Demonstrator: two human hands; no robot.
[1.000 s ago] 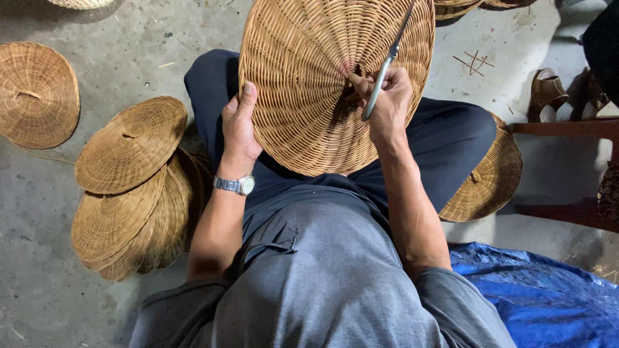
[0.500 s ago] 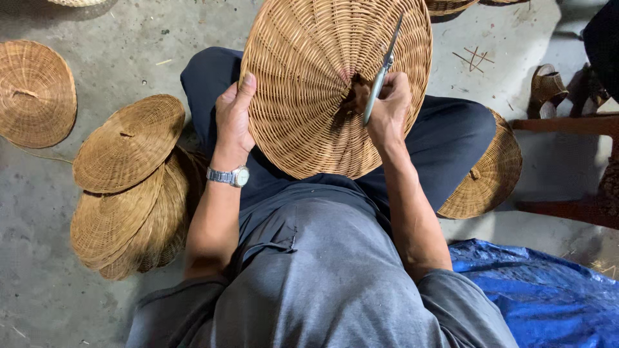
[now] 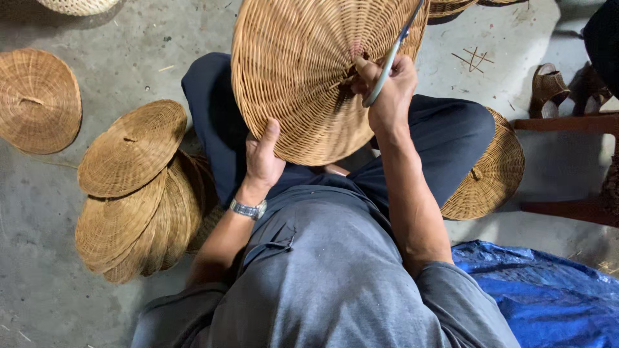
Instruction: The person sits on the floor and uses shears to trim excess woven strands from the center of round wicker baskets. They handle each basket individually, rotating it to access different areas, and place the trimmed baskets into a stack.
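Note:
A large round woven wicker disc (image 3: 303,71) stands tilted above my lap. My left hand (image 3: 263,158), with a metal watch on the wrist, grips its lower rim, thumb on the front. My right hand (image 3: 387,90) is closed on a pair of grey-handled scissors (image 3: 392,58) and rests against the disc's centre knot. The scissor blades point up and to the right across the weave. I sit cross-legged in dark trousers and a grey shirt.
A stack of woven discs (image 3: 132,193) lies on the concrete floor at my left, one more (image 3: 39,100) further left. Another disc (image 3: 487,174) leans by my right knee. A blue tarp (image 3: 548,296) lies at lower right; sandals (image 3: 548,87) and a wooden stool (image 3: 567,167) at right.
My left hand slid along the rim toward the bottom of the disc, and the disc turned slightly. The right hand with the scissors stayed at the centre.

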